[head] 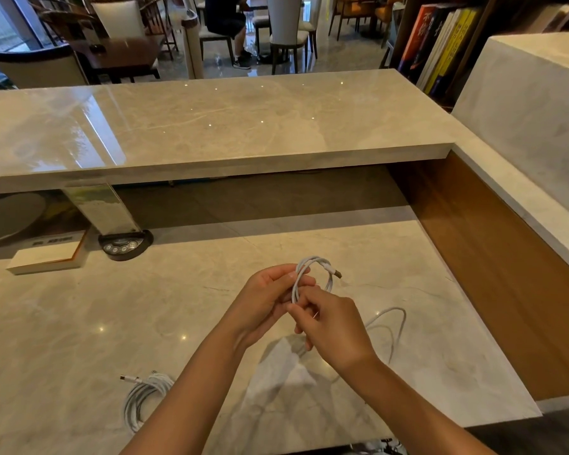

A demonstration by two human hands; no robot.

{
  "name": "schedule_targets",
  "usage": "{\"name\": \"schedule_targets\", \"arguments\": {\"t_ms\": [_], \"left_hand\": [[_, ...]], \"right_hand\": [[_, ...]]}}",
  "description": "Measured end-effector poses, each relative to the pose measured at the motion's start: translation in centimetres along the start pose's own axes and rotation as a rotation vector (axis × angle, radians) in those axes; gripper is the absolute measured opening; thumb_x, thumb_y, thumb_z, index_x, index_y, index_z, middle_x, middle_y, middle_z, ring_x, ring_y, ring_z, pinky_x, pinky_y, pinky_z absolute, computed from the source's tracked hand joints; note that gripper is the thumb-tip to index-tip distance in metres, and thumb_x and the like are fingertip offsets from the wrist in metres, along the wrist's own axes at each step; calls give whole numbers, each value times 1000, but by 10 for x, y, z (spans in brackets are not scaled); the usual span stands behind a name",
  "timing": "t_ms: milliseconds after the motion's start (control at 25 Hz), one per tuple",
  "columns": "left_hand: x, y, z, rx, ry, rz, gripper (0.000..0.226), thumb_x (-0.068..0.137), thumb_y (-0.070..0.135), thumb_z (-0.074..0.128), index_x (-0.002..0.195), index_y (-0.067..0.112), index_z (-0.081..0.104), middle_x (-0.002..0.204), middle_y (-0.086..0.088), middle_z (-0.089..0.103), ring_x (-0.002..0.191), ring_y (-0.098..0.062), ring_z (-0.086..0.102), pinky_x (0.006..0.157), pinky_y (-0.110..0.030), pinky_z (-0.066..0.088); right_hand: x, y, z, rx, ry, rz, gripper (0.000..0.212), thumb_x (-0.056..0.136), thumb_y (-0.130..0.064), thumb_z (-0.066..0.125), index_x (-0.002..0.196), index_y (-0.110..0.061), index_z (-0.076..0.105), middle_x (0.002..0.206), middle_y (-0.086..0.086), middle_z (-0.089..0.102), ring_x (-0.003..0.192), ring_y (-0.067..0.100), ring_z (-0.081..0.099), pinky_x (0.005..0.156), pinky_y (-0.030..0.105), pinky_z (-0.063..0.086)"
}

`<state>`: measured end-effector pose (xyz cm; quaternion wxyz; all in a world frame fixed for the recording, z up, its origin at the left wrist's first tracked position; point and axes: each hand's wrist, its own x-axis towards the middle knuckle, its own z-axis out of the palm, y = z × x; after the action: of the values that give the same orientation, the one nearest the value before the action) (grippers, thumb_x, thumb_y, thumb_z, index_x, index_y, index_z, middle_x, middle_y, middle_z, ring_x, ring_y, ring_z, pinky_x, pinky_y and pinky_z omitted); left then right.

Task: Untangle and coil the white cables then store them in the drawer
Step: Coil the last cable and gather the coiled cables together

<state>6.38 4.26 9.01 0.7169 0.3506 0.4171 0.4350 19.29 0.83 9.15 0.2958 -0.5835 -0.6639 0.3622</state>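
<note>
Gripping a small coil (312, 277) above the desk (79, 323), both hands, left (270, 297) and right (329, 326), pinch its loops; the cable's tail (391, 323) apparently trails rightward. Another coil (145, 394) lies left.

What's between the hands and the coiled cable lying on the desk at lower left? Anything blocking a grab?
Nothing on the desk stands in the way. But both the left hand and right hand grip the cable being coiled. The left forearm crosses above the coiled cable. No drawer is visible.

Bare desk (79, 323) left; coiled cable (143, 394) near-left, loose cable (390, 326) right.
</note>
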Motion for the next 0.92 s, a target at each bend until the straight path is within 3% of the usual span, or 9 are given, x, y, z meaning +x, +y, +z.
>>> {"name": "schedule_targets", "arguments": {"t_ms": [120,200,280,320,400,480,600,920], "left_hand": [[2,-2,-1,-143,24,-11,20,94,2,42,100,2,61,67,-3,62,65,-14,64,66,-27,57],[3,-2,-4,-291,36,-16,21,94,0,40,98,0,60,63,-3,57,56,-10,59,70,-27,58],[3,1,-7,-332,21,-26,21,94,0,39,94,1,61,61,-1,54,51,-7,55,74,-29,58],[2,3,-7,-319,5,-40,21,94,1,40,94,2,61,61,0,54,49,-6,53,74,-29,58],[0,7,-4,-270,-34,-77,21,93,2,41,94,2,61,61,0,53,48,-6,51,72,-29,58],[0,11,-2,-204,-64,-116,23,94,1,40,96,2,63,61,-1,51,48,-6,49,73,-30,58],[-1,16,-3,-61,-96,-159,25,95,4,40,99,1,64,61,-2,51,50,-7,50,80,-33,56],[1,23,-15,268,-221,-267,27,96,9,42,103,3,67,66,-1,58,65,-11,59,90,-33,54]], "right_hand": [[-2,6,1,-146,-14,-12,24,86,-39,59,68,-24,52,65,-1,68,57,14,63,64,34,52],[0,10,-7,-178,68,-22,22,84,-42,61,70,-27,52,67,-5,65,64,13,61,62,32,49],[9,15,-24,-225,294,-159,13,82,-37,66,90,-29,59,86,-7,64,81,12,60,65,25,46],[18,15,-34,-288,326,-227,28,82,-34,67,108,-28,59,102,-5,62,94,13,58,72,23,44],[38,10,-52,-363,120,-268,50,84,-29,66,130,-28,49,121,-3,59,103,11,55,81,23,45],[53,-1,-66,-367,-137,-239,41,88,-22,62,128,-26,54,109,-1,68,86,7,61,78,22,51],[67,-5,-88,-189,-373,-166,28,90,-12,57,116,-19,65,86,-1,72,69,8,67,72,22,57],[82,-10,-103,-92,-615,-61,15,91,-10,55,97,-9,69,82,8,73,73,17,71,64,22,57]]}}
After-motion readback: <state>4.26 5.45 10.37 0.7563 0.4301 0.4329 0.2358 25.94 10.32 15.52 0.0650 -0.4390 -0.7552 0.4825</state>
